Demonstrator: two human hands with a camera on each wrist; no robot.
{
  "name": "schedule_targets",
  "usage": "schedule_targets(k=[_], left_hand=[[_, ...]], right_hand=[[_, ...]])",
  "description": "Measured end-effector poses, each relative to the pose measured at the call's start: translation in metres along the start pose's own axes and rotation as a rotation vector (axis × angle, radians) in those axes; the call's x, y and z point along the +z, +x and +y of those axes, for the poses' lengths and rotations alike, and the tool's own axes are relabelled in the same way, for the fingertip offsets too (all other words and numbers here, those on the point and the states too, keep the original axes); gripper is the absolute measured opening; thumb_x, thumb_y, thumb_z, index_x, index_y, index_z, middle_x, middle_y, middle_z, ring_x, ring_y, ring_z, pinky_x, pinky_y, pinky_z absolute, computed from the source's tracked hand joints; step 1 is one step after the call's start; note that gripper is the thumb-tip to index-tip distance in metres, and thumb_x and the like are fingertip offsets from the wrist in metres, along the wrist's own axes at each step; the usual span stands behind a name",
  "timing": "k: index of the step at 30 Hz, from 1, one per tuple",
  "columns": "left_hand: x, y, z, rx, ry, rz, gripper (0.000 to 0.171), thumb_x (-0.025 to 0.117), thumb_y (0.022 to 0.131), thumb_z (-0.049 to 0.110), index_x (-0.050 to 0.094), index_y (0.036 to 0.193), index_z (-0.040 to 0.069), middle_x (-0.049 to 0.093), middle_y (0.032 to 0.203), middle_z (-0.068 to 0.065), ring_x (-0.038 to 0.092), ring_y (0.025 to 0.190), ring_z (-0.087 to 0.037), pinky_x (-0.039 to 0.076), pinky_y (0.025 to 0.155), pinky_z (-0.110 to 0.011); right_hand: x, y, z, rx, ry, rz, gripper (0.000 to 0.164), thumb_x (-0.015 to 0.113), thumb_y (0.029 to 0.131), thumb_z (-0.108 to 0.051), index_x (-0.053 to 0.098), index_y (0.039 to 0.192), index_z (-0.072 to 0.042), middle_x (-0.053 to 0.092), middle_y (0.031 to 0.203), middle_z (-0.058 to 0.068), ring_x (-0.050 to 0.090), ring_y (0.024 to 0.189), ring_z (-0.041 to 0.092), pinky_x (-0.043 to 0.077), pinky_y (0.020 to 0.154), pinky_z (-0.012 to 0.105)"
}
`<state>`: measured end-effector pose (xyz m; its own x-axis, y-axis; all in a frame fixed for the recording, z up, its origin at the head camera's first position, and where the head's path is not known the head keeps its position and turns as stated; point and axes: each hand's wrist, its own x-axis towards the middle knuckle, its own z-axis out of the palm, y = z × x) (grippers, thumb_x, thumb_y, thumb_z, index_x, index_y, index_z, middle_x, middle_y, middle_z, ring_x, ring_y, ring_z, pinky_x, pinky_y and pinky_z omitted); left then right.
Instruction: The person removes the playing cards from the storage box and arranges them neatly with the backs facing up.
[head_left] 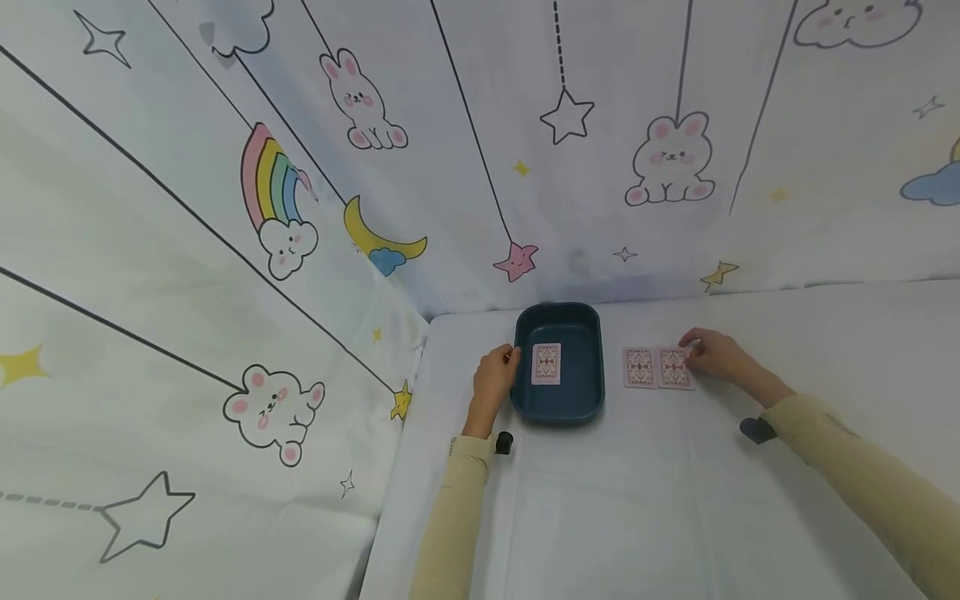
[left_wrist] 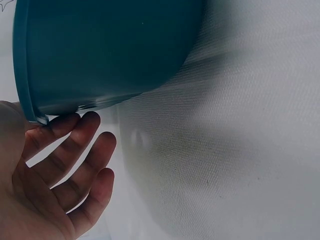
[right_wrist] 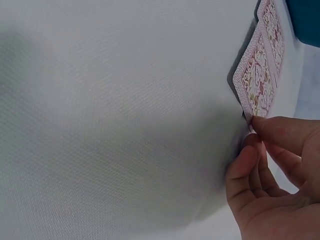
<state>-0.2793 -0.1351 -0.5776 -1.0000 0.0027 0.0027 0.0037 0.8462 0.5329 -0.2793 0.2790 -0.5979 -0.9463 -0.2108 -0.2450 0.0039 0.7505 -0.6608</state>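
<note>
Along the left side of a dark teal tray (head_left: 558,414), my left hand (head_left: 492,379) holds the rim between thumb and fingers. The left wrist view shows the index fingertip (left_wrist: 65,122) under the tray's lip and the other fingers curved loosely below it; the thumb is mostly hidden. One playing card (head_left: 546,364) lies back up inside the tray. To the tray's right, two more patterned cards lie side by side. The right one of these, a playing card (right_wrist: 257,80), is pinched at its edge between thumb and finger of my right hand (head_left: 712,354).
The other playing card (head_left: 640,367) lies against the pinched card's left edge. White cloth covers the table (head_left: 600,517). Behind and to the left rises a white curtain (head_left: 480,167) printed with rabbits, stars and clouds, close to the tray's far side.
</note>
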Motion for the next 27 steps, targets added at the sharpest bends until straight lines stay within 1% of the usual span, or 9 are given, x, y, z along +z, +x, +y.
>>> schedule_targets(k=[7,10,13,16,18,22,27], left_hand=[[0.000,0.001,0.000,-0.005,0.003,0.001,0.034,0.049,0.105,0.040,0.066,0.094,0.014,0.063,0.076,-0.002,0.052,0.059,-0.014,0.037,0.051,-0.026],[0.000,0.000,0.001,-0.009,-0.001,-0.004,0.033,0.049,0.105,0.039,0.067,0.095,0.013,0.064,0.078,-0.002,0.053,0.060,-0.014,0.038,0.052,-0.026],[-0.002,-0.001,0.002,-0.009,-0.005,-0.006,0.033,0.049,0.106,0.038,0.067,0.095,0.013,0.064,0.078,-0.003,0.053,0.060,-0.014,0.038,0.052,-0.026],[-0.002,0.000,0.001,-0.006,-0.004,-0.006,0.034,0.049,0.105,0.039,0.067,0.095,0.013,0.064,0.078,-0.003,0.053,0.060,-0.014,0.038,0.052,-0.026],[-0.002,-0.001,0.001,-0.003,-0.001,-0.005,0.034,0.049,0.105,0.039,0.067,0.095,0.013,0.064,0.078,-0.003,0.053,0.060,-0.014,0.039,0.053,-0.026],[-0.003,-0.001,0.002,0.001,-0.007,-0.004,0.034,0.048,0.106,0.039,0.067,0.094,0.012,0.064,0.077,-0.003,0.053,0.060,-0.014,0.038,0.053,-0.026],[-0.004,-0.002,0.002,0.000,-0.021,-0.005,0.033,0.049,0.106,0.037,0.067,0.094,0.012,0.064,0.077,-0.003,0.053,0.060,-0.014,0.038,0.052,-0.027]], right_hand=[[-0.003,-0.002,-0.003,-0.001,-0.019,0.003,0.039,0.063,0.095,-0.009,0.051,0.127,0.009,0.062,0.098,0.022,0.059,0.085,0.028,0.049,0.073,0.037],[-0.004,0.000,-0.002,0.002,-0.016,0.003,0.041,0.063,0.095,-0.010,0.050,0.129,0.008,0.062,0.103,0.025,0.060,0.088,0.029,0.050,0.073,0.038],[-0.006,0.002,-0.004,-0.003,-0.009,0.010,0.042,0.062,0.097,-0.014,0.049,0.131,0.007,0.060,0.114,0.031,0.062,0.096,0.038,0.052,0.077,0.043],[-0.009,0.002,-0.011,-0.033,-0.011,0.021,0.045,0.062,0.099,-0.019,0.049,0.133,0.008,0.057,0.123,0.036,0.059,0.108,0.047,0.053,0.084,0.050],[-0.011,0.001,-0.018,-0.064,-0.018,0.028,0.048,0.062,0.099,-0.021,0.049,0.134,0.009,0.056,0.127,0.037,0.056,0.115,0.051,0.052,0.088,0.055],[-0.014,-0.001,-0.030,-0.108,-0.021,0.033,0.054,0.064,0.099,-0.025,0.047,0.136,0.011,0.053,0.131,0.038,0.054,0.120,0.053,0.048,0.095,0.059],[-0.012,-0.001,-0.046,-0.121,-0.030,0.029,0.061,0.062,0.100,-0.033,0.044,0.140,0.010,0.050,0.136,0.038,0.049,0.125,0.055,0.042,0.101,0.064]])
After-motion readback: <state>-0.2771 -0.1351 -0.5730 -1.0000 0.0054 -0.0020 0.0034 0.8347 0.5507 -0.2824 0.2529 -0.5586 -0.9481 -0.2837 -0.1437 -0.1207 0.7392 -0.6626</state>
